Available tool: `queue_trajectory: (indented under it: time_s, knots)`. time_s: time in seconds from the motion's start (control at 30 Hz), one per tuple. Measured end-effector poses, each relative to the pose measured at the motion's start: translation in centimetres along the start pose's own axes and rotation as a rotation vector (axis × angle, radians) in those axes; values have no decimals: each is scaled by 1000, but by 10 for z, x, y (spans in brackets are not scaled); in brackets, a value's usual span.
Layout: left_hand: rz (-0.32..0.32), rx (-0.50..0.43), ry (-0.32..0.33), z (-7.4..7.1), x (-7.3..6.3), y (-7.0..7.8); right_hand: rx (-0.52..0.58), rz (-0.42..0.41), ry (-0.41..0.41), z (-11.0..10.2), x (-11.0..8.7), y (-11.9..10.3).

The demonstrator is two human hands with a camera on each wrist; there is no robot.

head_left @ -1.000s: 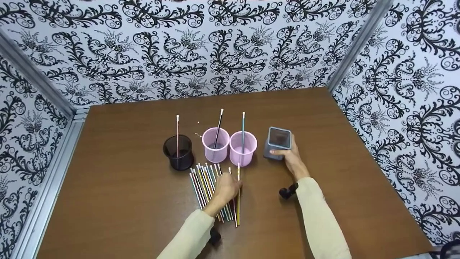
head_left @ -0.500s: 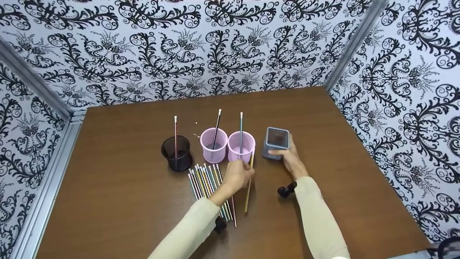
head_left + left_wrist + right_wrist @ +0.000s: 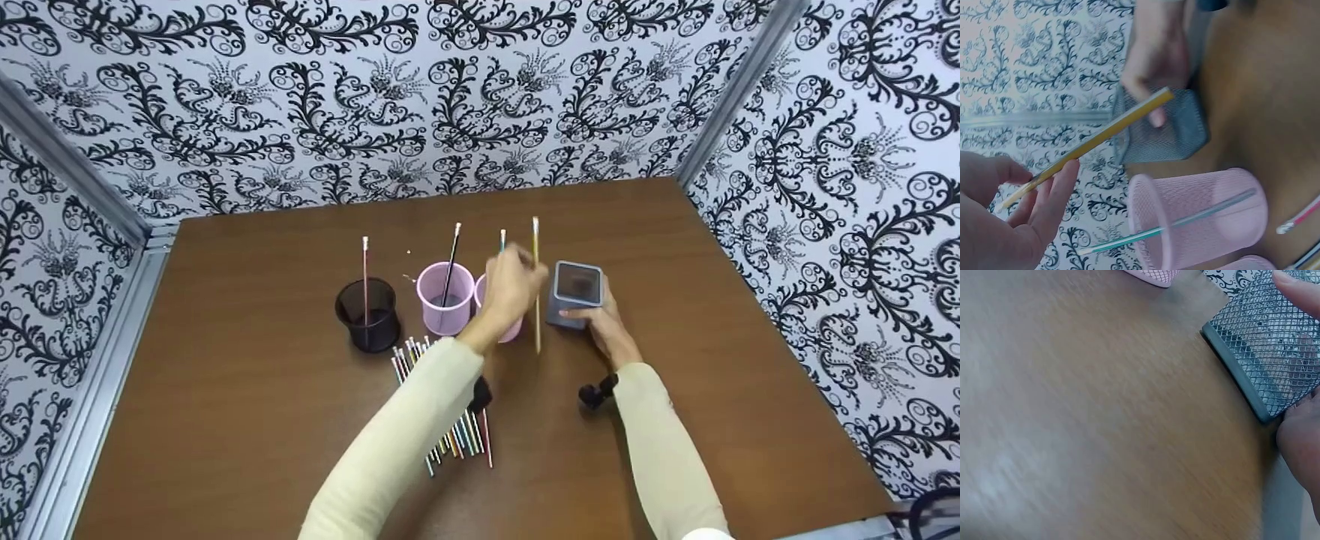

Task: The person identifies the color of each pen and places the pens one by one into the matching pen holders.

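My left hand (image 3: 514,283) pinches a yellow pencil (image 3: 1107,132) between thumb and fingers. The pencil stands nearly upright between a pink mesh pen cup (image 3: 1199,194) and a square grey mesh pen holder (image 3: 1165,147). My right hand (image 3: 613,326) grips the grey holder by its side, thumb across the front; in the right wrist view the holder's base edge is near the table. Inside that pink cup leans a teal pencil (image 3: 1123,242), partly hidden by the left hand in the head view. Several striped pencils (image 3: 466,436) lie in a row under the left forearm.
Left of the hands stand a second pink mesh cup (image 3: 444,321) with a black pencil (image 3: 452,259) and a black mesh cup (image 3: 375,335) with a pink pencil (image 3: 365,274). Patterned walls (image 3: 360,97) bound the brown table (image 3: 247,360) at the back and sides.
The left hand has lifted the yellow pencil from beside the row, carrying it away from the body and rightward toward the grey holder. The right hand keeps its hold on the holder.
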State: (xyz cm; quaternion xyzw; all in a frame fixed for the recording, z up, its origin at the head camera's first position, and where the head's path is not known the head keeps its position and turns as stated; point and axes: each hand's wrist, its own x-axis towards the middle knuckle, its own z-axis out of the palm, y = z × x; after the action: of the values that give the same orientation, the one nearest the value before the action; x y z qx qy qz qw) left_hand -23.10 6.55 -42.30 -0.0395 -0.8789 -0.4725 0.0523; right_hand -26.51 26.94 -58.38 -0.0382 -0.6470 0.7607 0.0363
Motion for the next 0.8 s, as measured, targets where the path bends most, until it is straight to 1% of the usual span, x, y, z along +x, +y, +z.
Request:
queue_trajectory:
  time_s: [0.1, 0.23, 0.33, 0.47, 0.6, 0.7, 0.8]
  knots:
    - [-4, -57, 72, -2, 11, 10, 3, -2, 6, 1, 1, 0]
    - [-4, -138, 131, -3, 19, 17, 10, 2, 6, 0, 1, 1]
    - [8, -173, 169, 0, 24, 20, 12, 9, -8, 0, 1, 1]
    - [29, -211, 183, 7, 27, 20, 9, 15, -17, -1, 0, 0]
    - [59, -243, 186, 15, 28, 17, -2, 16, -16, 0, 0, 0]
    - [82, -261, 186, 20, 27, 14, -9, 13, -16, 0, 0, -1]
    - [97, -260, 181, 27, 23, 9, -15, 16, -17, 0, 0, -1]
